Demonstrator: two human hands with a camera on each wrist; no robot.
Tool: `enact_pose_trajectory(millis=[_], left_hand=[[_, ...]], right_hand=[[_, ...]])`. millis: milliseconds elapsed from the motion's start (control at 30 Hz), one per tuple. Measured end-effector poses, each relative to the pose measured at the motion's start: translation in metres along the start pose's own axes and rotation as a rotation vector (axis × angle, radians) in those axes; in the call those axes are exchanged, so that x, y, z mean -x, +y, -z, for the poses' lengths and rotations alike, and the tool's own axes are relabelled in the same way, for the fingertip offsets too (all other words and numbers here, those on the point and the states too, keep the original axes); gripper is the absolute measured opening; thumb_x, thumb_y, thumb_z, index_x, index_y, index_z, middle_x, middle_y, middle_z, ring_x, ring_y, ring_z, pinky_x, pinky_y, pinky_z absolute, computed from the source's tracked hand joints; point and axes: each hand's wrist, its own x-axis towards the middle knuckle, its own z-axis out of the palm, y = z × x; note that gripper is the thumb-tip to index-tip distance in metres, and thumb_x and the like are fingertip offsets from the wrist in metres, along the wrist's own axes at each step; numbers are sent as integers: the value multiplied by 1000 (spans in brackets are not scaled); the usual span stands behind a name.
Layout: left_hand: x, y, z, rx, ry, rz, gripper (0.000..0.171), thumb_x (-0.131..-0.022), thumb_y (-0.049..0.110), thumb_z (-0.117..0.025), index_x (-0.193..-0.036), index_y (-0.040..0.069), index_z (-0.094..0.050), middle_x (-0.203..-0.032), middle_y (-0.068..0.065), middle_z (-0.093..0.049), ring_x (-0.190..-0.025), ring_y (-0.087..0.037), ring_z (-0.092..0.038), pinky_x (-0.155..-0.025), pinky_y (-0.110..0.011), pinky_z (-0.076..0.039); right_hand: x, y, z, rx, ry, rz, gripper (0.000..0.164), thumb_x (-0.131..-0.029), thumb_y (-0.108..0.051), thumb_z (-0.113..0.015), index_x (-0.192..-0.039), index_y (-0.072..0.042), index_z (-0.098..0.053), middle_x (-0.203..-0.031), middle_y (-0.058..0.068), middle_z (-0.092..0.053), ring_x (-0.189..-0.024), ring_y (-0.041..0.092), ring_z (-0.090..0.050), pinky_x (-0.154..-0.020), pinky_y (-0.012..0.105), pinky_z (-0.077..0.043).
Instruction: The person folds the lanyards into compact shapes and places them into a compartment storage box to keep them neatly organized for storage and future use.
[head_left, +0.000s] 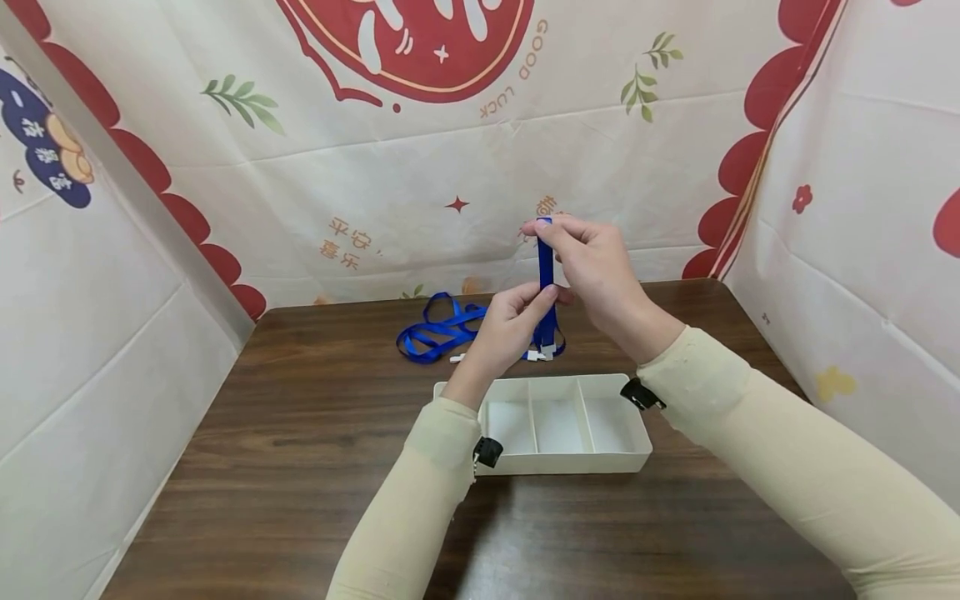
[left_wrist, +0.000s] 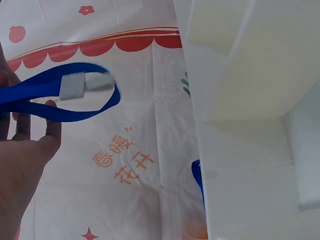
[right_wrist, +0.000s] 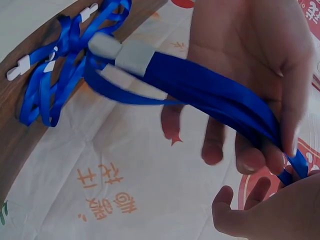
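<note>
A folded blue lanyard (head_left: 546, 265) hangs upright above the back of the table. My right hand (head_left: 600, 262) pinches its upper end between thumb and fingers. Lower down, my left hand (head_left: 513, 325) grips the folded strap, thumb on the front. The white plastic clip (right_wrist: 134, 57) dangles from the lower end, beside a loose loop of strap, in the right wrist view. That loop and clip also show in the left wrist view, beyond the left hand (left_wrist: 22, 175). Other blue lanyards (head_left: 438, 337) with white clips lie tangled on the table behind the hands.
A cream divided tray (head_left: 562, 463) stands on the brown wooden table (head_left: 300, 433) below the hands; the left forearm hides its left end. Printed cloth (head_left: 420, 183) screens the back and both sides.
</note>
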Motion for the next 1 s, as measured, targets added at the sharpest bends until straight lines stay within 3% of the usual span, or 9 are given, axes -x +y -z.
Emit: enact_pose_trajectory(millis=[100,400,667,833,1000], left_hand=[[1,-2,0,10,-14,11,38,-115,25,-48,-122,-4,-72,-126,-23,-74,-125,-32,-68,-109,-34,-54],[2,-7,-1,17,-37,20,39,-115,28,-48,-122,-2,-72,-127,-21,-74,-131,-40,-63,-107,-29,-52],[2,-8,-1,29,-39,10,38,-115,26,-48,-121,-4,-72,-126,-22,-74,-124,-27,-68,-108,-29,-53],[3,-8,-1,33,-38,-12,37,-115,24,-48,-120,-4,-72,-124,-23,-74,-125,-29,-67,-110,-31,-52],[2,-8,0,40,-43,-23,37,-115,23,-50,-120,-5,-73,-123,-26,-74,-119,-16,-68,-109,-29,-51]], right_hand=[[-1,-2,0,-3,4,18,35,-109,-34,-61,-128,-10,-77,-147,5,-67,-138,17,-50,-118,46,-39],[-2,-2,2,-13,-4,37,35,-110,-30,-59,-129,-6,-76,-141,8,-70,-141,15,-52,-121,48,-40],[-1,-1,2,-21,-8,70,34,-109,-31,-61,-127,-7,-77,-136,7,-73,-138,15,-57,-119,46,-44],[0,1,4,38,-36,166,33,-109,-34,-62,-121,-10,-80,-132,3,-75,-140,14,-57,-119,43,-43],[1,7,5,146,-60,318,29,-108,-31,-64,-116,-11,-82,-130,2,-74,-139,13,-58,-110,39,-48]])
